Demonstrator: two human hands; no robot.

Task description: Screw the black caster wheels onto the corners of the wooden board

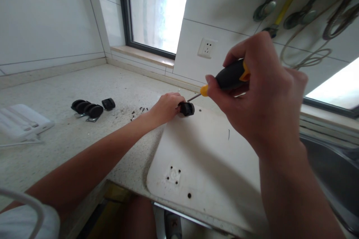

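Note:
My right hand (266, 78) is closed around the handle of a black and yellow screwdriver (231, 74). Its thin shaft slants down to the left, and the tip reaches a black caster wheel (187, 108) at the far left corner of a white board (207, 149). Fingers of my left hand (169, 105) close on that caster from its left side; the fingertips are partly hidden. Whether the tip sits in a screw is too small to tell. Nearer to me, the board has a square mark with several screw holes (174, 175).
Several black casters (87, 108) lie on the speckled counter (84, 78) at left, with small dark screws (140, 110) nearby. A white power bank (24, 121) with a cable is at far left. A metal sink (331, 171) lies right; a wall socket (207, 48) and pipes are behind.

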